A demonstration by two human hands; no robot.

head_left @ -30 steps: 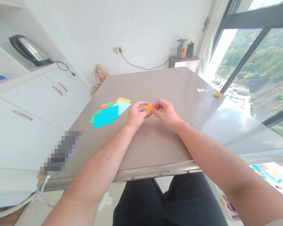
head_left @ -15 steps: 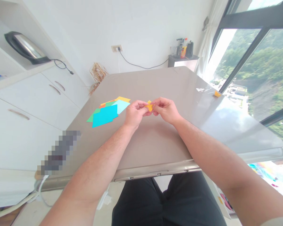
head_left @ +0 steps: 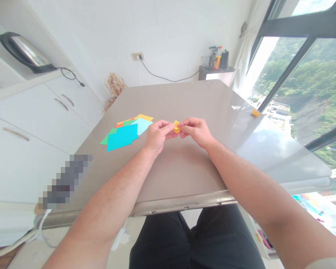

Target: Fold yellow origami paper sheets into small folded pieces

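Observation:
A small folded piece of orange-yellow paper (head_left: 176, 126) is held above the middle of the grey table (head_left: 184, 168). My left hand (head_left: 157, 135) pinches its left side with thumb and fingers closed. Its right side is pinched by my right hand (head_left: 196, 131). Most of the paper is hidden between the fingertips. A fan of coloured paper squares (head_left: 124, 133), cyan, green, pale blue, orange and yellow, lies flat on the table just left of my left hand.
A small folded orange piece (head_left: 256, 112) lies near the table's right edge. A kettle (head_left: 25, 54) with its cord stands on the white cabinet at left. A small side cabinet with bottles (head_left: 217, 67) is behind the table. Large windows run along the right.
The folded paper has been turned and worked between the fingertips, now showing a more compact shape. Both hands stay together at the same place over the table.

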